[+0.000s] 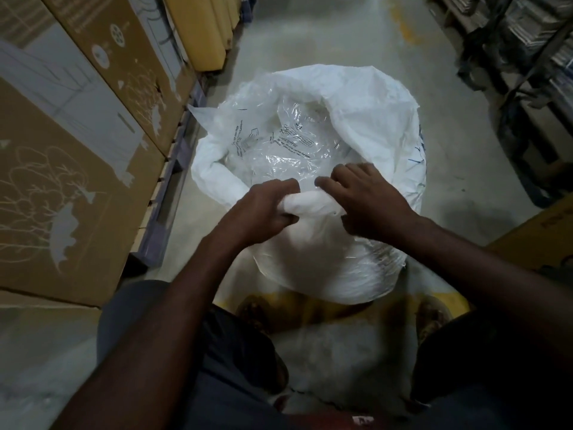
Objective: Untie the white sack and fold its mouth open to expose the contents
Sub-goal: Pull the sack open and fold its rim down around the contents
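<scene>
The white sack (366, 110) stands on the concrete floor in front of me with its mouth wide. Its near rim is rolled into a thick white cuff (310, 203). My left hand (263, 209) grips the left end of that cuff, fingers curled over it. My right hand (369, 203) holds the right end, fingers reaching over the edge into the sack. Inside lies a clear plastic liner (279, 144) with black print, covering pale contents that I cannot make out. The far side of the sack's mouth stands higher, folded inward.
Large brown cardboard boxes (77, 150) on a pallet line the left side. Yellow rolls (204, 29) stand at the back left. Dark shelving (527, 57) runs along the right, with a cardboard box (539, 234) near my right arm. Bare concrete aisle floor (341, 32) stretches beyond the sack.
</scene>
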